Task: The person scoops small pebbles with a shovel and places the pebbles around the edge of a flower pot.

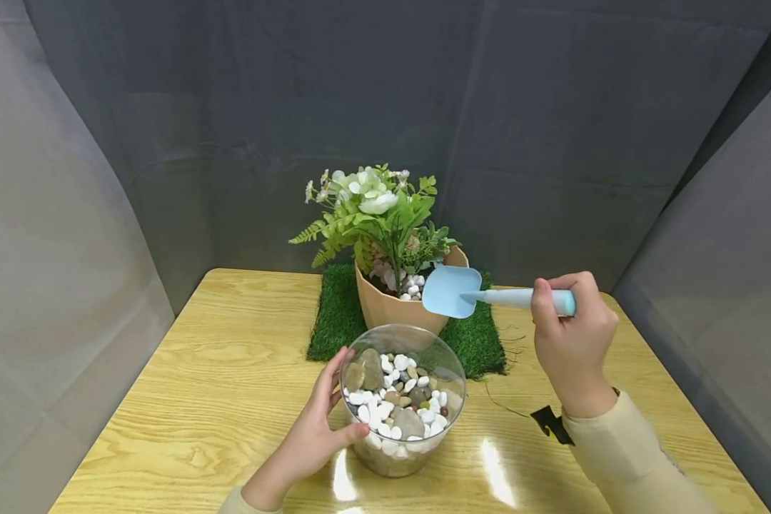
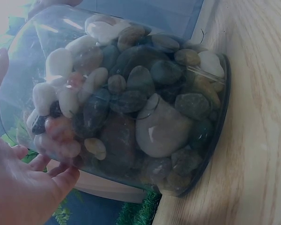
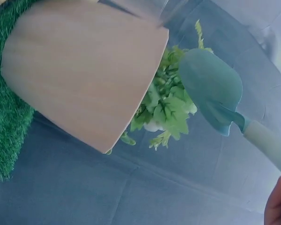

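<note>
My right hand (image 1: pixel 575 335) grips the handle of a light blue trowel (image 1: pixel 452 291), its blade overlapping the right rim of a peach flowerpot (image 1: pixel 401 312) in the head view. White flowers and green leaves (image 1: pixel 375 207) rise from the pot, with white pebbles (image 1: pixel 414 287) inside near the front. My left hand (image 1: pixel 318 421) rests around the left side of a clear bowl (image 1: pixel 452 400), thumb at the front rim and fingers behind. White, brown and grey stones (image 1: pixel 401 400) fill its lower part; the left wrist view shows these stones (image 2: pixel 161 126) through the wall.
A green artificial grass mat (image 1: pixel 482 343) lies under the pot, with loose strands at its right edge. The wooden table (image 1: pixel 231 343) carries everything. Grey cloth (image 1: pixel 231 128) hangs behind and at both sides. A black strap hangs at the right sleeve (image 1: pixel 623 442).
</note>
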`<state>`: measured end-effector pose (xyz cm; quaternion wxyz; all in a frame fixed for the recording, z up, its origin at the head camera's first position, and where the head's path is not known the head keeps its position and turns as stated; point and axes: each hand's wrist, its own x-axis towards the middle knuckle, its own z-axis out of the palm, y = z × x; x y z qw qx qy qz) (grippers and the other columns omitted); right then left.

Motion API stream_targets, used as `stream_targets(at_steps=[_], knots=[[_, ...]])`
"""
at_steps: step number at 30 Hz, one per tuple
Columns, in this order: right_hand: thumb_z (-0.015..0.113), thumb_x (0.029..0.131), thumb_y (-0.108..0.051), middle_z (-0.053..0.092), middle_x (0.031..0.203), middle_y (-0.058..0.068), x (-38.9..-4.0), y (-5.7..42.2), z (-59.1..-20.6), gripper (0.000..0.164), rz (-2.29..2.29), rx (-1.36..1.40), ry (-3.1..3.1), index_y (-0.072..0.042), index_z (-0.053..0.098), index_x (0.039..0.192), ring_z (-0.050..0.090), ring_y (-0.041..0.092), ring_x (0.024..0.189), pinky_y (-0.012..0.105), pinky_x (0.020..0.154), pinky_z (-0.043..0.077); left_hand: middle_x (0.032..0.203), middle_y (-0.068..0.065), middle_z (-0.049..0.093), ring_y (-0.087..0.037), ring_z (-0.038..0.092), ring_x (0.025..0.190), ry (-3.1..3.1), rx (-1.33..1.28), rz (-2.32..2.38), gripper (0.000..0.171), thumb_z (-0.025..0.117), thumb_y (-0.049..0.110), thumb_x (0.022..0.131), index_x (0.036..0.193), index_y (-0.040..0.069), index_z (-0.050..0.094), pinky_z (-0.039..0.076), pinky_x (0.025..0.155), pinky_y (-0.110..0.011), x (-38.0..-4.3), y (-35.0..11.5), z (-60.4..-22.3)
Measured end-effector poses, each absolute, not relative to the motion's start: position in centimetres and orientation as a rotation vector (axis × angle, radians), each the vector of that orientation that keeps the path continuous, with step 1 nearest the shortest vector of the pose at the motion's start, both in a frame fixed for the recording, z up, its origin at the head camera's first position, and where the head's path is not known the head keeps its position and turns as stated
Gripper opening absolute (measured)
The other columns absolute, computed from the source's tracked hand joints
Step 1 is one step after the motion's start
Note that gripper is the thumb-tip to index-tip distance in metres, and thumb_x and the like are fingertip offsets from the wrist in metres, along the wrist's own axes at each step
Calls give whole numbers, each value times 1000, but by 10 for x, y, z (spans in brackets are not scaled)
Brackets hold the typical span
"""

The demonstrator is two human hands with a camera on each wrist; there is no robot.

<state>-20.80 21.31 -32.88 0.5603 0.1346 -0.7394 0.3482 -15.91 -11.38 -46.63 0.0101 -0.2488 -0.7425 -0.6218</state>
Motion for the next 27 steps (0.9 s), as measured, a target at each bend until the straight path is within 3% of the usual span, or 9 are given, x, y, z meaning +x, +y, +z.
stream_targets(at_steps=[12,19,27], knots=[[63,91,-17,41,53,3,-176,209,-345,26,815,425,-1821,4,60,78,26,-4,49,15,43,20,172,-16,16,-48,23,154,-2330,-763,-1944,104,80,36,91,167,28,9,27,120,-67,-159,-113,-465],[64,91,-13,49,56,-1,-164,204,-351,16,781,512,-1940,-1,61,80,29,-4,51,16,41,25,172,-16,15,-50,22,153,-2330,-766,-1944,104,79,37,91,167,28,9,26,120,-69,-159,-113,-465],[58,102,-27,40,59,-10,-157,196,-350,29,731,637,-2063,-7,59,81,28,-4,53,13,43,26,172,-16,15,-50,21,154,-2326,-768,-1956,104,79,37,91,167,27,9,25,120,-70,-158,-113,-464]])
